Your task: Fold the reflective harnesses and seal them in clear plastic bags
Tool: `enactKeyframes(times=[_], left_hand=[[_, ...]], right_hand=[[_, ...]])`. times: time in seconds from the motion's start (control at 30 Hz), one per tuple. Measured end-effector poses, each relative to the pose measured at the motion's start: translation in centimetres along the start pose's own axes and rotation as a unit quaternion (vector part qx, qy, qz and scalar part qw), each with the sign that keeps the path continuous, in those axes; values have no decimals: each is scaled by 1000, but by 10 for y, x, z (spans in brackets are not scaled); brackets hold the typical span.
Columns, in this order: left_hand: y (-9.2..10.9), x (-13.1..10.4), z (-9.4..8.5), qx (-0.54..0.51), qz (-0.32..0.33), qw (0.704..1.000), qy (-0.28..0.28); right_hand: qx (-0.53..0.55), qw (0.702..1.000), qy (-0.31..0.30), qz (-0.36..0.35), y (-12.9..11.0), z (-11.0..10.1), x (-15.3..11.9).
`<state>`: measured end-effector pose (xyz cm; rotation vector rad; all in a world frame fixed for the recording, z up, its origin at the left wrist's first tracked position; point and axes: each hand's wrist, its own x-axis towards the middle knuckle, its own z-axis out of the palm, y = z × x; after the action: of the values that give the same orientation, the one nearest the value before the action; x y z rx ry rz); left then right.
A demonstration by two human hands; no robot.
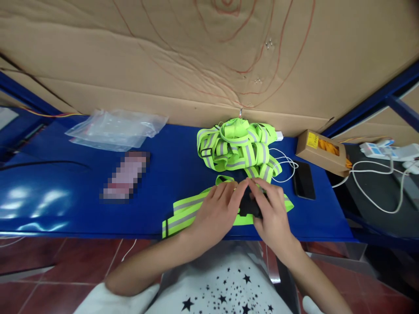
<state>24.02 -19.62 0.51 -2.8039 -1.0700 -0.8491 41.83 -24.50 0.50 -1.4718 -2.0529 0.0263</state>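
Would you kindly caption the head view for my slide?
Left hand and right hand at a black piece over a green strap, strap pile behind.

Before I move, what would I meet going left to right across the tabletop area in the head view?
Clear plastic bags → left hand → right hand → black phone → white power strip.

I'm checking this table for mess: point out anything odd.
The cardboard box sits askew at the blue table's right edge, its orange contents poking out. Left of it, reflective straps lie in a tangle.
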Motion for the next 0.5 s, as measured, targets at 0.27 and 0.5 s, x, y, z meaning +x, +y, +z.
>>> enactKeyframes(times=[0.27, 0.5], left_hand=[[-6, -3, -13, -129, -16, 991, -20], [-11, 12, -53, -203, -70, 976, 28]], right_hand=[[86, 990, -114, -7, 1, -14, 8], [253, 945, -207, -5, 23, -60, 44]])
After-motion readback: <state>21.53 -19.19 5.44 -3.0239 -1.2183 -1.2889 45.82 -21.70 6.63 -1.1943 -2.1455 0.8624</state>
